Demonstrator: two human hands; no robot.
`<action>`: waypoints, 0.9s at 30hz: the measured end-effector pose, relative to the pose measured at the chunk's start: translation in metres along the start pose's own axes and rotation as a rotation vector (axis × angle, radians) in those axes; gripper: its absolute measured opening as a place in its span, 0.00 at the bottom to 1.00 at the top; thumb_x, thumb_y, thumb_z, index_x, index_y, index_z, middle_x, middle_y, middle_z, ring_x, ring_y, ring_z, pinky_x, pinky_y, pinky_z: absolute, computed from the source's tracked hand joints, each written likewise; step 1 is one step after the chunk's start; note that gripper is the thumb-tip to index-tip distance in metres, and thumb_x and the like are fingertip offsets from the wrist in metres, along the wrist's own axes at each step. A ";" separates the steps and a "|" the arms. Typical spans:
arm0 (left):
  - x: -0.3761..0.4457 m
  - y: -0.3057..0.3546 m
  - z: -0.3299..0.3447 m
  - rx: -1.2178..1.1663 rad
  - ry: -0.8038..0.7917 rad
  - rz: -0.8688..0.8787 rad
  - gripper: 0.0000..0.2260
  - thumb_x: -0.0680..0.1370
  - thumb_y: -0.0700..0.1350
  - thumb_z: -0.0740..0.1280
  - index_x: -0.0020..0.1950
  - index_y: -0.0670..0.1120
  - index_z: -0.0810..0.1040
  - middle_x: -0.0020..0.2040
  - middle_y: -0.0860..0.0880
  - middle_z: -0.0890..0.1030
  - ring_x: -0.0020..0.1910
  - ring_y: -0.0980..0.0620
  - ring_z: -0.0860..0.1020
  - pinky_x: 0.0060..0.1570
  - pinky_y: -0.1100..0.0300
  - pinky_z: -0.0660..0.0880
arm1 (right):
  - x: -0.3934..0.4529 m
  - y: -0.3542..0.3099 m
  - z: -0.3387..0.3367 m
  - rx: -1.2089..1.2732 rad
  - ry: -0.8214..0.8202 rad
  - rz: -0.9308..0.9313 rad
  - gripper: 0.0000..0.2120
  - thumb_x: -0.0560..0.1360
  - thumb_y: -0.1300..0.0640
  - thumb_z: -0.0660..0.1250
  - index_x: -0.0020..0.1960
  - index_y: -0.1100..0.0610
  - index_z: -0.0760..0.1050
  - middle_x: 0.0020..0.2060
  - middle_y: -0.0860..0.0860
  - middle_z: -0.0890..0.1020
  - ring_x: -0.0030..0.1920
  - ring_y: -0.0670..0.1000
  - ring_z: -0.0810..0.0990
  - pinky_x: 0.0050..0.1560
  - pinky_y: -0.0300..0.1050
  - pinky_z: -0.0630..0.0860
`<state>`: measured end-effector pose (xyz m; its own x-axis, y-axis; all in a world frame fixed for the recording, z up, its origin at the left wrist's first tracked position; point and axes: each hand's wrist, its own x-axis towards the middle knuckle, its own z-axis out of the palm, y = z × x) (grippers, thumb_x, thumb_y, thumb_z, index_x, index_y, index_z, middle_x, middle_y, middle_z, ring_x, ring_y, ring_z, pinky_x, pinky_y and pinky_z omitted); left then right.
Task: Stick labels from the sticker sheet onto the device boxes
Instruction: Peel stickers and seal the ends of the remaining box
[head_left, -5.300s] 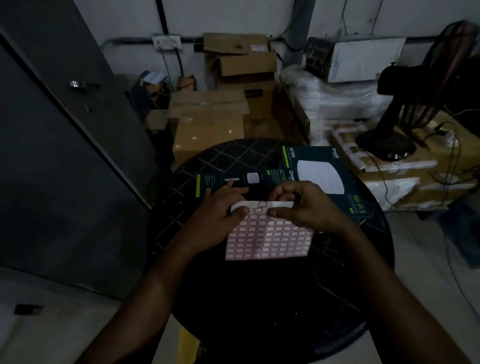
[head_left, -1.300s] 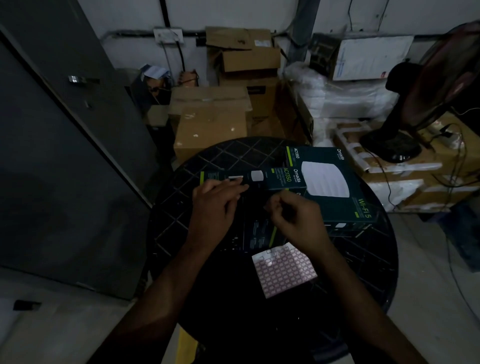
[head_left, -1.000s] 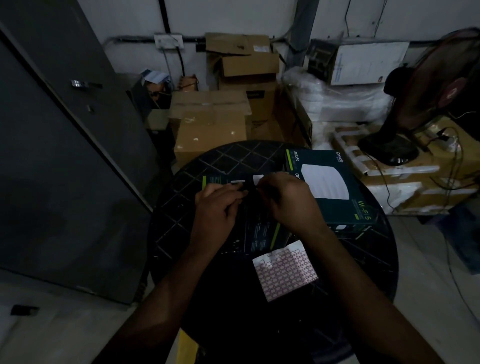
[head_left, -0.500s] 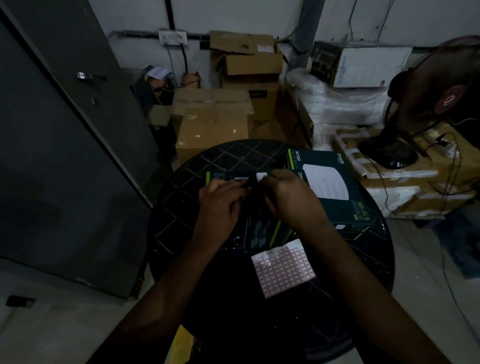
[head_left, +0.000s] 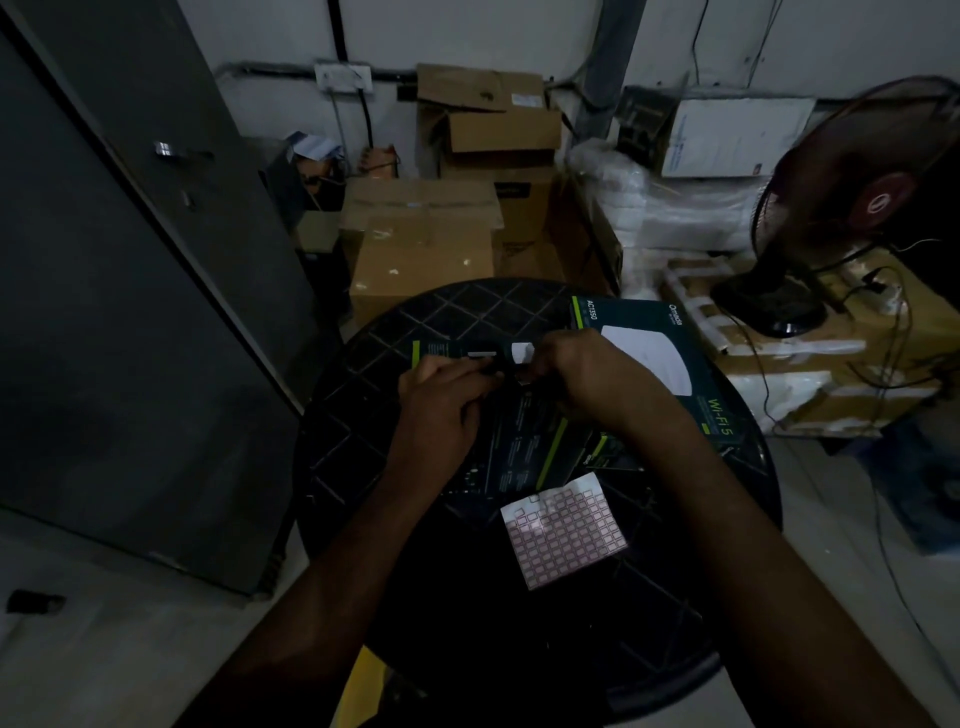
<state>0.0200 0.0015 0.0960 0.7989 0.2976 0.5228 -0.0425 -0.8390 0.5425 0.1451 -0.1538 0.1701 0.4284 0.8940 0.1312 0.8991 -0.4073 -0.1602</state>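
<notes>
A dark device box (head_left: 524, 452) lies on the round black table (head_left: 363, 467), its far side face turned up and bearing two small white labels (head_left: 522, 353). My left hand (head_left: 441, 400) grips that far edge with curled fingers. My right hand (head_left: 587, 374) meets it there, fingertips pinched on a small label against the box; the label itself is mostly hidden. A second device box (head_left: 680, 374), marked Wi-Fi 5, lies flat to the right behind my right hand. The pink sticker sheet (head_left: 563, 530) lies loose on the table, nearer to me than the boxes.
Cardboard cartons (head_left: 421, 249) are stacked beyond the table. A standing fan (head_left: 841, 208) sits on taped cartons at the right, with cables hanging. A grey metal door (head_left: 130, 312) fills the left side. White wrapped bundles (head_left: 675, 218) lie behind.
The sticker sheet, earlier held in both hands, now lies on the table. My right hand went from above the sheet to the box's far edge beside my left hand. Little movement in the last second.
</notes>
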 end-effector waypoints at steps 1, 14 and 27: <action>0.000 0.000 0.000 -0.009 0.005 -0.006 0.17 0.73 0.35 0.70 0.57 0.52 0.84 0.62 0.56 0.81 0.58 0.54 0.72 0.59 0.62 0.58 | -0.004 0.005 0.001 0.079 0.042 0.004 0.12 0.72 0.66 0.72 0.53 0.56 0.86 0.50 0.55 0.85 0.48 0.53 0.84 0.49 0.34 0.72; -0.001 -0.001 0.004 -0.021 0.031 -0.008 0.14 0.75 0.38 0.70 0.57 0.52 0.84 0.62 0.56 0.81 0.58 0.56 0.72 0.60 0.58 0.61 | -0.008 0.005 0.034 0.225 0.367 0.106 0.02 0.72 0.57 0.76 0.44 0.50 0.85 0.43 0.48 0.84 0.46 0.49 0.81 0.45 0.46 0.79; 0.008 -0.007 0.008 -0.037 0.048 -0.012 0.14 0.74 0.37 0.70 0.56 0.52 0.84 0.60 0.58 0.82 0.56 0.58 0.72 0.61 0.53 0.68 | -0.018 0.021 0.058 0.250 0.535 0.114 0.13 0.68 0.56 0.80 0.52 0.50 0.85 0.50 0.46 0.85 0.52 0.49 0.78 0.54 0.34 0.69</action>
<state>0.0310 0.0061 0.0913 0.7698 0.3298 0.5464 -0.0556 -0.8182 0.5722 0.1511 -0.1678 0.1079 0.5647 0.6027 0.5638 0.8245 -0.3810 -0.4185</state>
